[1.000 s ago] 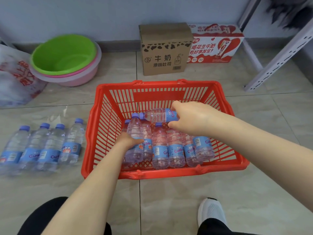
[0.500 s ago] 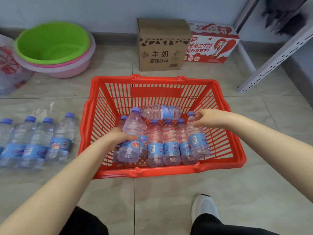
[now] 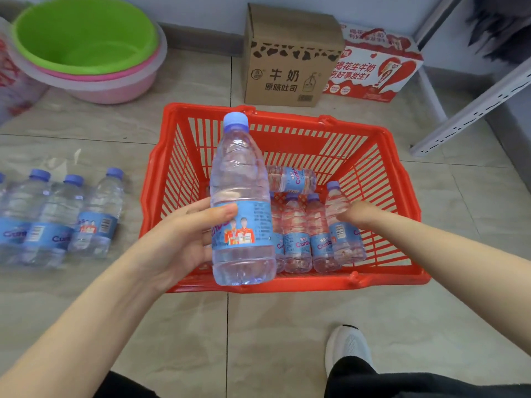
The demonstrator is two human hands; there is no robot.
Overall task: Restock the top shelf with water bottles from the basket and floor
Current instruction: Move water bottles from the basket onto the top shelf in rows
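My left hand [image 3: 184, 242] grips a clear water bottle [image 3: 240, 179] with a blue cap and blue label, held upright above the front left of the red basket [image 3: 301, 282]. Inside the basket several more bottles lie side by side [image 3: 296, 242], with one lying crosswise [image 3: 290, 179] behind them. My right hand [image 3: 356, 215] is wrapped round the rightmost bottle [image 3: 343, 234] in the basket, its fingers hidden behind it. Several more bottles [image 3: 57, 219] lie on the floor to the left. The top shelf is out of view.
Stacked green and pink basins [image 3: 86, 38] sit at the back left beside a plastic bag [image 3: 11, 81]. A cardboard box [image 3: 287, 58] and a red-and-white milk carton [image 3: 376, 67] stand behind the basket. A white shelf upright [image 3: 471, 104] slants at right. My shoe [image 3: 347, 346] is near the basket's front.
My left hand has lifted its bottle up out of the basket toward me. My right hand let go of the crosswise bottle and took hold of the rightmost one.
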